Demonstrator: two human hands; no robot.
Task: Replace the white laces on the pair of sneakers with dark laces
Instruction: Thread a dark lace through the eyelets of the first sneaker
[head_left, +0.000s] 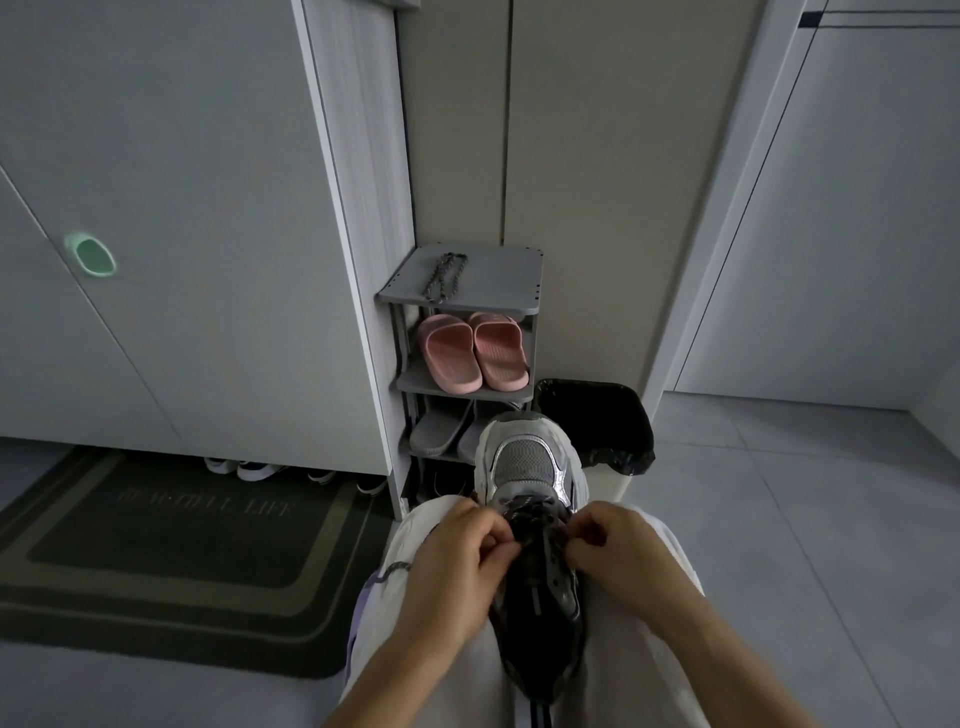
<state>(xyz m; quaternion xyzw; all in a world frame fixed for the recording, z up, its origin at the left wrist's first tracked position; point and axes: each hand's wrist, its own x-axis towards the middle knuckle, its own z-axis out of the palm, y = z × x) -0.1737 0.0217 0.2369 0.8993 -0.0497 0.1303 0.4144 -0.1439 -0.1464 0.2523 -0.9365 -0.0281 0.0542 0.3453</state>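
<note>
The sneaker (524, 462) lies along our lap, toe pointing away. Our left hand (457, 561) and right hand (618, 551) flank it, each pinching the dark lace (527, 512).

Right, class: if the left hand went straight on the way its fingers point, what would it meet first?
The dark lace on the sneaker, which the left hand seems to pinch; beyond it probably the right hand.
</note>
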